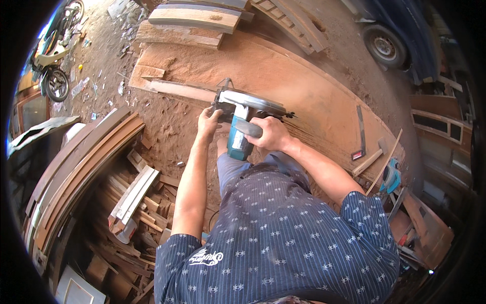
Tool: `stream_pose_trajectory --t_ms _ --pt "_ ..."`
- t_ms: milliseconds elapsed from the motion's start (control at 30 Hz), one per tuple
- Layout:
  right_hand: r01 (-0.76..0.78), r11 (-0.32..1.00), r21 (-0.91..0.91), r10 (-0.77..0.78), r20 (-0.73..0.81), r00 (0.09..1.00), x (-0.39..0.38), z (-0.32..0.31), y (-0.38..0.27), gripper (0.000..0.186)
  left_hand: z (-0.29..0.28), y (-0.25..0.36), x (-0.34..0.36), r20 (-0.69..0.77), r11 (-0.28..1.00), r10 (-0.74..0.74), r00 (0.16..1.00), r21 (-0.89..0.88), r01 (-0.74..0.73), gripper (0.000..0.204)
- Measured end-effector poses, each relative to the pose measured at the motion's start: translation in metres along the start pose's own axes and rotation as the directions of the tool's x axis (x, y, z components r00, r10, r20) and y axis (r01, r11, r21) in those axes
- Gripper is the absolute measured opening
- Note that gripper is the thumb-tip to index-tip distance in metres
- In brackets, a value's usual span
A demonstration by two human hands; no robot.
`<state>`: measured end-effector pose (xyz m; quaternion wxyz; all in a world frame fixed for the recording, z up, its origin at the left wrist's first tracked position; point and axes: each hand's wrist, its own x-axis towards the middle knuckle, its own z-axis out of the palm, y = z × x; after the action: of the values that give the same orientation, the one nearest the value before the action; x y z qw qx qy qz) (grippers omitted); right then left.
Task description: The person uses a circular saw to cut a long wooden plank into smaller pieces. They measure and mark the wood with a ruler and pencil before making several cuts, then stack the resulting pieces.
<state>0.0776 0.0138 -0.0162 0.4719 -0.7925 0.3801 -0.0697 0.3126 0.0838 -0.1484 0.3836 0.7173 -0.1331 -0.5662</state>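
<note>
A teal circular saw (pixel 238 139) with a grey handle and a silver blade guard lies over a narrow wooden plank (pixel 185 90) on a sawdust-covered work board (pixel 304 76). My right hand (pixel 273 133) is wrapped round the saw's handle. At the left side of the saw, my left hand (pixel 207 123) has its fingers curled on the front edge of the saw's base, close to the plank's near edge. The guard and the saw body hide the blade's contact with the wood.
Planks (pixel 195 19) lie stacked at the far side. A carpenter's square (pixel 361 131), a hammer (pixel 372 158) and a teal power tool (pixel 391 176) are to the right. Long boards (pixel 86 162) and scrap wood (pixel 134 195) fill the left. Beyond stand a motorbike (pixel 55 83) and a car (pixel 385 46).
</note>
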Motion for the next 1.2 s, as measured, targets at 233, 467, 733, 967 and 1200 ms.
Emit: stream_pose_trajectory --t_ms 233,467,733,967,1200 --pt "-0.042 0.999 0.006 0.042 0.024 0.999 0.018 0.014 -0.007 0.032 -0.025 0.006 0.014 -0.003 0.998 0.015 1.000 0.060 -0.015 0.040" --pt "-0.014 0.999 0.052 0.014 -0.001 1.000 0.035 0.026 -0.018 0.031 -0.058 0.001 0.034 0.066 0.999 0.015 0.998 -0.038 -0.012 0.035" --pt "0.004 1.000 0.005 -0.004 0.001 1.000 0.053 0.038 -0.028 0.033 -0.083 0.011 0.045 0.053 1.000 -0.031 0.998 -0.004 0.031 0.041" --pt "0.050 0.999 0.018 -0.050 -0.040 0.998 0.066 0.050 -0.033 0.035 -0.095 0.017 0.047 0.018 1.000 0.019 1.000 -0.022 -0.018 0.026" --pt "0.003 1.000 0.013 -0.003 0.016 1.000 0.077 0.053 -0.044 0.036 -0.109 0.022 0.052 0.056 1.000 0.022 0.998 0.010 -0.022 0.025"
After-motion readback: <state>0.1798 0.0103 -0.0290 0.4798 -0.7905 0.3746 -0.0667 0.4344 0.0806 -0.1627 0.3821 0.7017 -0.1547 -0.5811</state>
